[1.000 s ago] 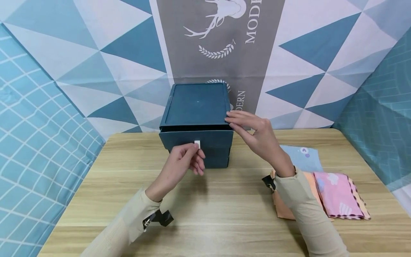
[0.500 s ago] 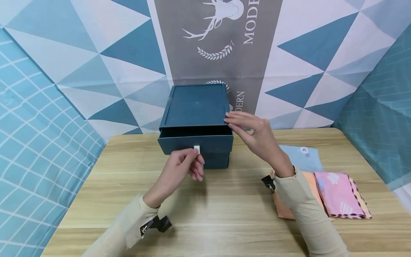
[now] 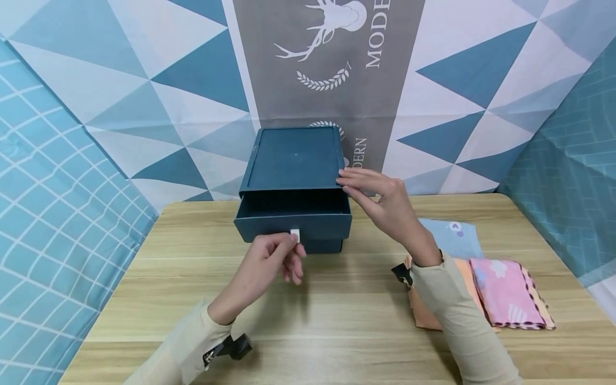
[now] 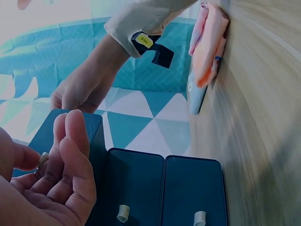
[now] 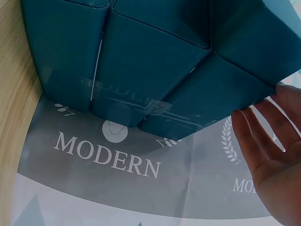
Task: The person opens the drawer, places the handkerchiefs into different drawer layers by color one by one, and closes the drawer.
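Note:
A dark teal drawer cabinet (image 3: 295,158) stands at the back of the table. Its top drawer (image 3: 262,227) is pulled partway out, and the part of its inside that shows holds nothing. My left hand (image 3: 269,262) pinches the small white pull (image 3: 295,234) on that drawer's front between thumb and finger. In the left wrist view, two lower drawer fronts (image 4: 136,183) with white pulls (image 4: 123,213) stay flush. My right hand (image 3: 377,198) rests its nearly straight fingers against the cabinet's upper right edge; the right wrist view has its fingertips (image 5: 237,115) touching there.
Right of the cabinet lie folded cloths on the wooden table (image 3: 337,337): a light blue one (image 3: 457,238), an orange one (image 3: 425,307) and a pink one (image 3: 507,294). My right forearm passes over the orange cloth. A patterned backdrop (image 3: 443,107) rises behind the cabinet.
The top drawer has slid out toward me, from a narrow gap to a wide opening. My left hand has come back with its pull, while the right hand has stayed in place.

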Action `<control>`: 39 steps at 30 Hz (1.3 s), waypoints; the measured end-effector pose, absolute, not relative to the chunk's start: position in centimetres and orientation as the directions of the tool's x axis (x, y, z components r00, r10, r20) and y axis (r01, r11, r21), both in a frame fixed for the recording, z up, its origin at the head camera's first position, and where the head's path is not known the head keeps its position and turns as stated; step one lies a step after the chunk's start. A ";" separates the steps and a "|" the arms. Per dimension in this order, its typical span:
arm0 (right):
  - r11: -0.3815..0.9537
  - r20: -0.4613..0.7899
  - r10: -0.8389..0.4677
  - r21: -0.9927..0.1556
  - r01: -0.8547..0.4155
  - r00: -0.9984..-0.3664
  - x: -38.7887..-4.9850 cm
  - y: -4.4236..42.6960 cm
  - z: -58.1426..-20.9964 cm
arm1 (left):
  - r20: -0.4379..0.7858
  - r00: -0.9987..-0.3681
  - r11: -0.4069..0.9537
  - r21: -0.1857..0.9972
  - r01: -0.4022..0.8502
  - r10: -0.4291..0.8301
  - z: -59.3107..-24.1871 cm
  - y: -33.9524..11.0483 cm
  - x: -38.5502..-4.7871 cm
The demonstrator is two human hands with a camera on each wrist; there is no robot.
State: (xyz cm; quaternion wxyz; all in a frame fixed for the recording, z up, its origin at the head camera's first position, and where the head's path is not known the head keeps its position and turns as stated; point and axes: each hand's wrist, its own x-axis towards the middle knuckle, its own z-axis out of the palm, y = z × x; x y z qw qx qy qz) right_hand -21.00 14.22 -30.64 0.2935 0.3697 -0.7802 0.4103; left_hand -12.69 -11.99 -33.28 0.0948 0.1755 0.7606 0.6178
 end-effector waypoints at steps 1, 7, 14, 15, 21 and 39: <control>0.383 0.763 -0.335 -0.425 -0.820 -0.552 -21.0 14.2 -30.7 | 0.074 -0.921 0.178 0.972 0.152 0.383 -33.3 -12.0 -12.6; 0.358 0.769 -0.334 -0.432 -0.828 -0.545 -21.2 13.9 -30.8 | 0.083 -0.922 0.195 0.966 0.167 0.379 -33.3 -12.2 -11.9; 0.353 0.774 -0.328 -0.431 -0.830 -0.541 -21.3 14.0 -30.9 | 0.069 -0.919 0.200 0.967 0.157 0.389 -33.2 -12.3 -10.9; 0.351 0.774 -0.328 -0.432 -0.831 -0.541 -21.3 14.0 -30.9 | 0.065 -0.919 0.199 0.968 0.153 0.389 -33.2 -12.3 -10.7; 0.352 0.771 -0.334 -0.433 -0.830 -0.543 -21.4 14.2 -30.9 | 0.042 -0.919 0.197 0.972 0.129 0.391 -33.3 -12.4 -9.7; 0.350 0.763 -0.335 -0.443 -0.825 -0.552 -21.3 14.4 -31.0 | -0.035 -0.926 0.216 0.975 0.051 0.377 -33.1 -12.5 -7.6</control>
